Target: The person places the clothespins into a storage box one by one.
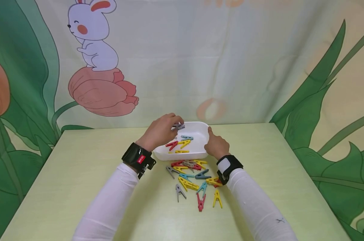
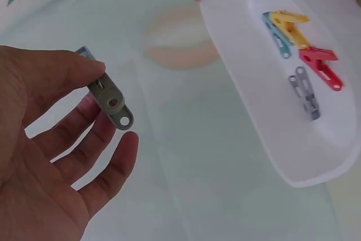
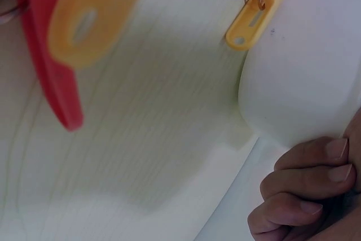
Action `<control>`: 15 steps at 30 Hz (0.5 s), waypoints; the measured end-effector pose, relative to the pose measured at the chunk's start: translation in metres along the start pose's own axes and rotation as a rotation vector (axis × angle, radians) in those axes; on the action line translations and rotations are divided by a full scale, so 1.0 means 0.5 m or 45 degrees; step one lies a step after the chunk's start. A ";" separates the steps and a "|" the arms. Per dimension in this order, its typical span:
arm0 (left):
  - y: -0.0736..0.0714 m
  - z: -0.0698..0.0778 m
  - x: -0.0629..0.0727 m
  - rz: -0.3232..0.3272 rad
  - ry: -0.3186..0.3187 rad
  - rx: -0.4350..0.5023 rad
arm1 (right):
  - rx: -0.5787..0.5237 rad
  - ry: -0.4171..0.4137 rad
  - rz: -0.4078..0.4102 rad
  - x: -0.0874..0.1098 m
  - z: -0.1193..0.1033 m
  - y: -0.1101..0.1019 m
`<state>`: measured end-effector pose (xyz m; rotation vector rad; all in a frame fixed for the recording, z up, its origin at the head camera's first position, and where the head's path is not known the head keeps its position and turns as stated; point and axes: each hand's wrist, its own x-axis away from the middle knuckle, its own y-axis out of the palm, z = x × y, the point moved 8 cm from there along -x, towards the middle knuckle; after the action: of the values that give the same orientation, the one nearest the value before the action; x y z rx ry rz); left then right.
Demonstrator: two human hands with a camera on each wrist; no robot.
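My left hand (image 1: pixel 162 132) pinches a grey clothespin (image 2: pixel 111 99) between thumb and fingers, above the back left of a white plastic tray (image 1: pixel 199 145). At the tray's right side, my right hand (image 1: pixel 218 145) grips the rim, its other fingers (image 3: pixel 307 182) curled beside the outer wall. Inside the tray lie several clothespins, among them a red clothespin (image 2: pixel 321 67), a yellow clothespin (image 2: pixel 289 26), a blue clothespin (image 2: pixel 276 35) and another grey clothespin (image 2: pixel 306 91). The right thumb is mostly hidden in the right wrist view.
On the table (image 1: pixel 88 180), in front of the tray, lies a loose pile of red, yellow, blue and grey clothespins. A yellow clothespin (image 1: pixel 217 199) and a red clothespin (image 1: pixel 201 202) lie nearest the front. Behind the table hangs a printed curtain (image 1: pixel 176 67).
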<state>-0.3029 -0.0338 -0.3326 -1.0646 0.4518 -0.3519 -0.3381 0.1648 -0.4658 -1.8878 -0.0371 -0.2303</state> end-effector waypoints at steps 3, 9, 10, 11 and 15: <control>0.015 -0.024 -0.015 -0.007 -0.046 0.038 | 0.002 0.005 -0.004 0.002 0.000 0.000; 0.067 -0.078 -0.043 -0.058 -0.175 0.066 | 0.006 0.003 0.000 0.001 -0.002 0.000; 0.077 -0.085 -0.046 -0.069 -0.191 0.070 | 0.009 0.003 0.003 0.001 -0.001 0.000; 0.087 -0.093 -0.048 -0.080 -0.209 0.082 | 0.013 0.002 0.006 0.000 -0.001 0.000; 0.122 -0.119 -0.050 -0.126 -0.252 0.076 | 0.017 -0.005 0.004 -0.002 -0.001 0.002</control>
<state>-0.3511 -0.0397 -0.4069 -1.0536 0.2109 -0.3414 -0.3387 0.1642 -0.4666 -1.8750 -0.0381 -0.2239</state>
